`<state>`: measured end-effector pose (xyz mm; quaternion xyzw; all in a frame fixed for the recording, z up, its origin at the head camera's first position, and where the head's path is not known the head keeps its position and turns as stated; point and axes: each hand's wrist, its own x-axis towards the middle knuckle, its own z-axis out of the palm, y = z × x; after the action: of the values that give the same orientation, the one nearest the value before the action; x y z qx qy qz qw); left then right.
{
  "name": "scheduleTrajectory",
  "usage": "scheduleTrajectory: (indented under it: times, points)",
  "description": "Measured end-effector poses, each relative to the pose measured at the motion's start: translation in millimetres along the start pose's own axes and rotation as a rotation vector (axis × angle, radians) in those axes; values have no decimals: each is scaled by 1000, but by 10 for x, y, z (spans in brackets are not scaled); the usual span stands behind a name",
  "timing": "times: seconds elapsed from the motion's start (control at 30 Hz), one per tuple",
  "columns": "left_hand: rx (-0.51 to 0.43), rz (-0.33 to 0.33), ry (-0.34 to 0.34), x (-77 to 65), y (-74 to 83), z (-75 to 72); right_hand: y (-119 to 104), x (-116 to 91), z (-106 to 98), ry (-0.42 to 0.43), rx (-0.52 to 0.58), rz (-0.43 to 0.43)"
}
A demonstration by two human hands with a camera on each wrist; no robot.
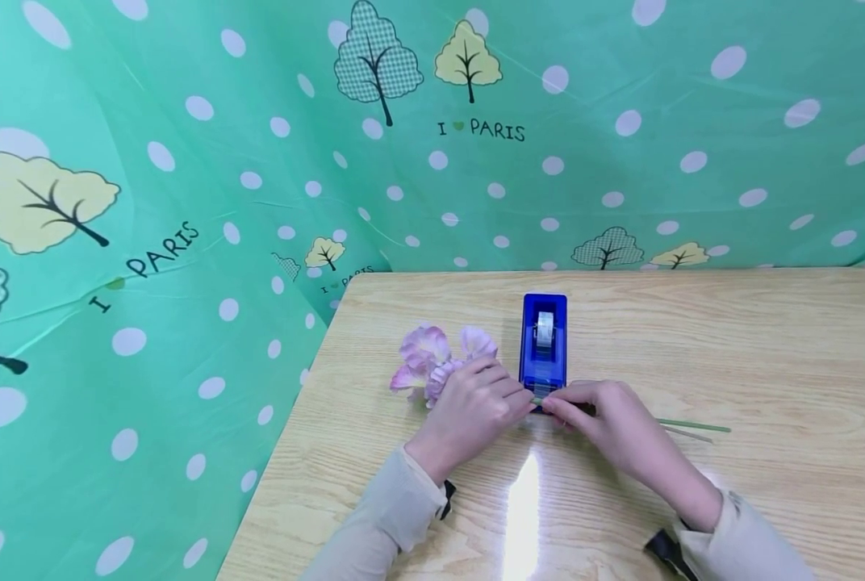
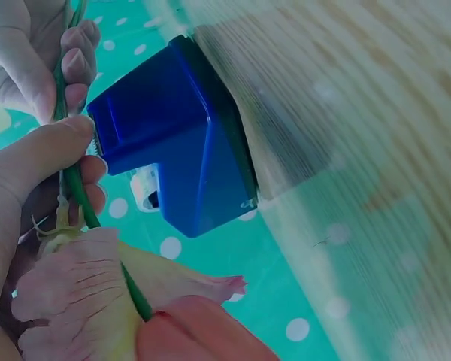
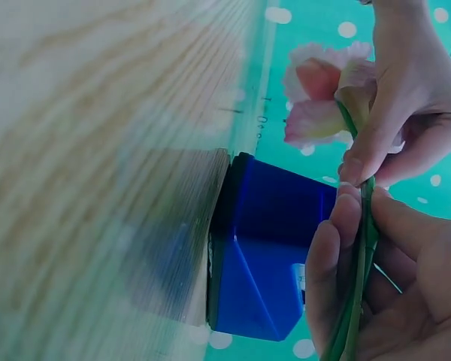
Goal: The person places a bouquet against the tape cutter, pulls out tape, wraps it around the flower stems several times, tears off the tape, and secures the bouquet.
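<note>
Pink-and-white artificial flowers on green stems are held between both hands. My left hand pinches the stems just below the blossoms, thumb and fingers curled round them. Close beside it, my right hand grips the same stems farther down, and the stem ends stick out to its right. Right behind the fingertips stands a blue tape dispenser with a roll of tape in it. In the left wrist view, the left thumb is close to the dispenser's toothed edge; whether tape is on the stems cannot be made out.
The dispenser stands on a wooden table. A green cloth with white dots and printed trees hangs behind the table and along its left side.
</note>
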<state>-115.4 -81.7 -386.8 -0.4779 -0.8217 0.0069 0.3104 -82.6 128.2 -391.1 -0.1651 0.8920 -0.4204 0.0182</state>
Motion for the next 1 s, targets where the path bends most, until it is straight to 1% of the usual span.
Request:
scheduleTrajectory:
  times: [0.3, 0.5, 0.6, 0.77, 0.87, 1.0]
  points:
    - [-19, -5, 10, 10, 11, -11, -12, -6, -9, 22, -37, -15]
    - [-18, -11, -2, 5, 23, -29, -12, -17, -18, 38, -42, -64]
    - [-21, -19, -24, 9, 33, -34, 2, -28, -14, 60, -51, -112]
    - [-21, -39, -78, 14, 37, -62, 19, -24, 2, 102, -88, -202]
    - [-17, -43, -117, 17, 34, -86, 22, -20, 2, 114, -107, -220]
    - [-38, -53, -169, 27, 36, -96, 32, -28, -4, 129, -129, -225]
